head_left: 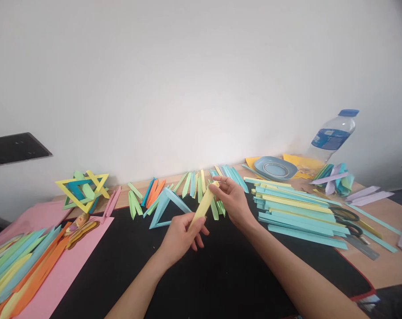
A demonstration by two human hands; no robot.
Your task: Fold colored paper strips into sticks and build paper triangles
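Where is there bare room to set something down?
On the black mat, between the forearms, and left of the left forearm toward the pink sheet. It's crowded beyond the left hand, with the blue triangle and short green strips, and at far right, with long blue and yellow strips.

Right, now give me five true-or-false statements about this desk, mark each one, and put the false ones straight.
1. The left hand and the right hand hold the same yellow strip. True.
2. The light blue triangle lies to the right of the right hand. False: it is on the left, beyond the left hand.
3. The bottle has a blue cap. True.
4. The blue dish sits at the front left of the desk. False: it is at the back, right of centre, near the wall.
5. The mat under the hands is white. False: it is black.
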